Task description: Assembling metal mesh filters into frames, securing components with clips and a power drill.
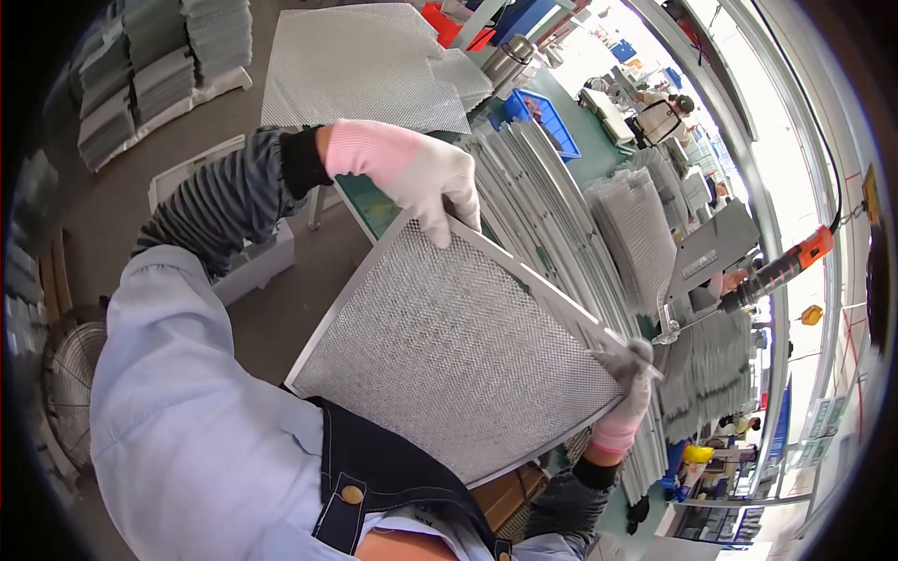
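In front of me is a flat metal mesh panel with a pale metal frame around its edges, tilted and close to my body. My left hand, in a pink and white glove, grips the frame at its upper left corner, with fingers bent over the rim. At the right corner, my right hand, gloved the same way, is closed on the frame; its fingertips are slightly blurred. Along the far edge, between the mesh and the frame rail, a narrow gap shows.
Beyond the panel, long metal frame strips lie on a green bench, with mesh sheets at far left. Stacked mesh panels stand to the right, near a hanging orange and black power screwdriver. A blue crate sits farther back.
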The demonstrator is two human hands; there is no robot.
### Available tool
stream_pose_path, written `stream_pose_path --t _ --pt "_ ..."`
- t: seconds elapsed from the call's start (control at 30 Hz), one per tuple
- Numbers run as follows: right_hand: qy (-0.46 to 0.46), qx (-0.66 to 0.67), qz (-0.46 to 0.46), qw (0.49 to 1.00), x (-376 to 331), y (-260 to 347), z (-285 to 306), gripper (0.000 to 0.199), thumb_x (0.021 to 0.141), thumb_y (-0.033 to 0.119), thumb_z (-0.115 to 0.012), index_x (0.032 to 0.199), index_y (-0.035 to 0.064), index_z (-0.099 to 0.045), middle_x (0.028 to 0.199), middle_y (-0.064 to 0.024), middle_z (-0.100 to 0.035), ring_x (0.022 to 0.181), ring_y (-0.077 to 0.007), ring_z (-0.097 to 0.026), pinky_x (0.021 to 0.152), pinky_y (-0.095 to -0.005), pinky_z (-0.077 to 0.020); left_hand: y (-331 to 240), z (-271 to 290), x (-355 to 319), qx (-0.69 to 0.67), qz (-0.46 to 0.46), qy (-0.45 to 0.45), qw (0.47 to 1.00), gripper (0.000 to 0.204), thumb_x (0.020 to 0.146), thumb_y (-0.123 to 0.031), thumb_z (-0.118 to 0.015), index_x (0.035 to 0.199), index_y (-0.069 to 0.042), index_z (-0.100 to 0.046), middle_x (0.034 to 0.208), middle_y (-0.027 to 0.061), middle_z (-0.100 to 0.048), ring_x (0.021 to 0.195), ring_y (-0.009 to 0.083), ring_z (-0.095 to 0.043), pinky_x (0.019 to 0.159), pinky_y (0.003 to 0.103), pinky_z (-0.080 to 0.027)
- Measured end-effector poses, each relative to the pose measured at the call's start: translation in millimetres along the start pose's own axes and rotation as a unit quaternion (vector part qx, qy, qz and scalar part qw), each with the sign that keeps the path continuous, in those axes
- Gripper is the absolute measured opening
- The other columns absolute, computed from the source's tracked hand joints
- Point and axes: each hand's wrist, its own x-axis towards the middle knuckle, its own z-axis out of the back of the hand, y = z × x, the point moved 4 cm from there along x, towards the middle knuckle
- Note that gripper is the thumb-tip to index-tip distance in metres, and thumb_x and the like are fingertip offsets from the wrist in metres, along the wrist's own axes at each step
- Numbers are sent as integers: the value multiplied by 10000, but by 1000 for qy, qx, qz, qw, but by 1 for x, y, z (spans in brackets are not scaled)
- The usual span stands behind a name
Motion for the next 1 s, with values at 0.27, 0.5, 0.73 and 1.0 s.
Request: stream_pose_path --t 0.27,0.5,0.73,1.0 --pt "-132 -68 -48 988 -2 14 -26 495 998 394 -395 1108 -49 -585 1164 -220 -622 1071 -299 -604 1000 -411 -432 -11 -31 113 65 -82 138 985 353 737 -133 -737 1054 10 -673 799 118 -680 713 166 -633 653 316 -495" --pt "-137 -111 -68 982 -25 -8 32 440 992 301 -376 1031 -49 -640 1058 -146 -665 981 -204 -612 938 -337 -445 -19 -40 142 -1 -38 94 995 554 725 -92 -718 1254 -16 -574 902 138 -684 787 195 -635 748 317 -502" --pt "-220 183 -63 956 -13 9 3 479 1002 342 -348 1266 -34 -484 1137 -165 -621 952 -214 -618 924 -340 -470 -78 -60 184 -2 -146 210 967 516 744 -49 -696 1246 -13 -582 966 151 -689 799 194 -639 741 310 -508" --pt "-315 -15 75 946 -65 -37 7 685 824 -122 -549 1437 16 -277 763 33 -460 632 -16 -426 552 -161 -373 -60 -87 175 -20 86 129 988 220 814 -130 -697 941 47 -667 659 77 -592 593 104 -523 576 279 -435"
